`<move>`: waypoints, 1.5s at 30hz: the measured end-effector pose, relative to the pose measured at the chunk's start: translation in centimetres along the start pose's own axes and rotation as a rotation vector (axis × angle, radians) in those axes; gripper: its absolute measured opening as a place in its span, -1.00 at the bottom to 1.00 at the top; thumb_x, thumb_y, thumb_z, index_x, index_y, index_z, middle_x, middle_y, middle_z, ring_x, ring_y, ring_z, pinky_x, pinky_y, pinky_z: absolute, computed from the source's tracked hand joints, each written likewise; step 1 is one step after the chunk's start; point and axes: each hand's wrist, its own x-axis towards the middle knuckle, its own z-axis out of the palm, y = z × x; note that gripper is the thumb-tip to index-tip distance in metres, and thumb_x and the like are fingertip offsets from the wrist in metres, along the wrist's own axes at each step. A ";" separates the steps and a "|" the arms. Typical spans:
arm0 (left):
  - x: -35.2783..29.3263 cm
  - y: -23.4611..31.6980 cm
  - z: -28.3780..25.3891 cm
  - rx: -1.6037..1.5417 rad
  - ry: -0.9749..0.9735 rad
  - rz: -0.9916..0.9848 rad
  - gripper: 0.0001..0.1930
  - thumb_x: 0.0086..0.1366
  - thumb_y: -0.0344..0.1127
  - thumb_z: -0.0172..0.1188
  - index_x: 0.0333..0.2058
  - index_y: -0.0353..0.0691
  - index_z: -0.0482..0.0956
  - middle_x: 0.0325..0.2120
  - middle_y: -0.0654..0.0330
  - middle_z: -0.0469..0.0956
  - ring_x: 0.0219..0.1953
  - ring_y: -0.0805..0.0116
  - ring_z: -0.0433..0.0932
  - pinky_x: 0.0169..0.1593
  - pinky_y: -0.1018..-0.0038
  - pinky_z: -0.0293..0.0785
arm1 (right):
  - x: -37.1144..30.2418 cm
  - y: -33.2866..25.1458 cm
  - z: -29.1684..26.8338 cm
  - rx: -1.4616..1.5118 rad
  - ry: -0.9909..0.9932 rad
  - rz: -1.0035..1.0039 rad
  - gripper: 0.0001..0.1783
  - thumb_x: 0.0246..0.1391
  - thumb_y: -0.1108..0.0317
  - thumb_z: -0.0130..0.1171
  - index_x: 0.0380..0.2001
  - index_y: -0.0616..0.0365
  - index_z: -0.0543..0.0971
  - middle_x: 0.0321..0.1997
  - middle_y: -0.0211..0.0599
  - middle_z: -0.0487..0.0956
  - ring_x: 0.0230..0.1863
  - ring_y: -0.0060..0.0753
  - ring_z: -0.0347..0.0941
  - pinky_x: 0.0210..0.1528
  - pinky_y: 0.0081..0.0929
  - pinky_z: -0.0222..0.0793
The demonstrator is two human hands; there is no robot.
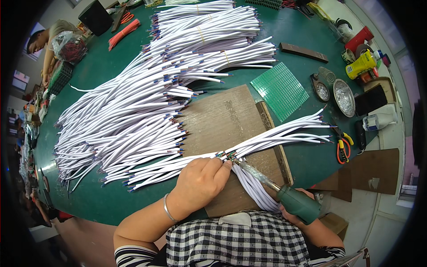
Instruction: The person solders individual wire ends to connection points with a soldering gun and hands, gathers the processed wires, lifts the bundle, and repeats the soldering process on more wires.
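Observation:
My left hand (202,182) is closed, its thumb and fingertips pinching a white cable (189,161) beside a small green circuit board (230,155). My right hand (291,213) grips a soldering iron (299,202) with a thick green handle. The metal tip of the iron reaches up and left to the board, close to my left fingertips. White cables run from this spot to the left, to the right (289,132) and down toward my apron (255,191). Exactly which wire the tip touches is too small to tell. A brown board (218,115) lies under the work.
Large piles of white cables (120,115) cover the green table (100,202) on the left and back. A green circuit panel (280,91), metal dish (344,99), pliers (343,147) and yellow bottle (360,64) lie right. Another person (53,38) leans over at the far left.

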 end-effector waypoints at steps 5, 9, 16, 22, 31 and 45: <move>0.0 -0.1 0.1 0.001 0.007 -0.001 -0.86 0.00 -0.44 0.22 -0.39 -0.26 0.56 -0.57 0.22 0.45 -0.55 0.32 0.45 -0.50 0.45 0.37 | 0.2 0.2 -0.2 -0.204 -0.087 -0.109 -0.86 -0.23 0.47 0.20 -0.46 0.17 0.55 -0.64 -0.49 0.55 -0.61 -0.50 0.50 -0.47 -0.56 0.43; 0.0 0.0 0.1 0.007 0.005 -0.001 -0.86 0.00 -0.45 0.23 -0.39 -0.26 0.56 -0.56 0.22 0.45 -0.55 0.32 0.45 -0.50 0.46 0.37 | 0.3 -0.1 -0.5 -0.278 -0.099 -0.125 -0.82 -0.26 0.40 0.26 -0.46 0.14 0.57 -0.61 -0.46 0.56 -0.59 -0.46 0.51 -0.46 -0.54 0.44; 0.0 -0.1 0.2 0.006 0.025 0.009 -0.85 -0.01 -0.44 0.23 -0.39 -0.26 0.56 -0.56 0.22 0.45 -0.55 0.32 0.45 -0.50 0.45 0.37 | -0.2 0.0 -0.4 -0.374 -0.069 -0.211 -0.75 -0.36 0.31 0.35 -0.48 0.07 0.60 -0.47 -0.35 0.59 -0.50 -0.35 0.51 -0.42 -0.48 0.44; 0.0 -0.1 0.0 -0.002 0.005 -0.001 -0.85 -0.01 -0.45 0.22 -0.38 -0.26 0.56 -0.56 0.21 0.45 -0.56 0.32 0.45 -0.51 0.45 0.37 | -1.5 0.5 -1.2 -0.259 -0.167 0.007 -0.72 -0.26 0.29 0.31 -0.37 0.06 0.61 -0.36 -0.33 0.59 -0.40 -0.28 0.53 -0.32 -0.42 0.47; -0.1 0.0 0.3 0.008 0.014 -0.007 -0.85 0.00 -0.45 0.22 -0.38 -0.27 0.56 -0.56 0.22 0.45 -0.56 0.32 0.45 -0.51 0.45 0.37 | 0.0 0.0 -1.8 -0.037 -0.093 0.034 -0.73 -0.11 0.35 0.22 -0.27 0.17 0.58 -0.41 -0.29 0.62 -0.37 -0.33 0.58 -0.27 -0.46 0.50; -1.1 1.5 0.9 -0.217 0.027 -0.098 -0.80 -0.02 -0.42 0.31 -0.35 -0.24 0.58 -0.51 0.16 0.53 -0.53 0.25 0.51 -0.51 0.41 0.43 | 4.8 -2.2 -0.9 0.962 0.100 0.312 -0.29 0.04 0.17 0.14 0.20 0.25 0.19 0.09 -0.09 0.40 -0.10 -0.18 0.50 0.02 -0.17 0.45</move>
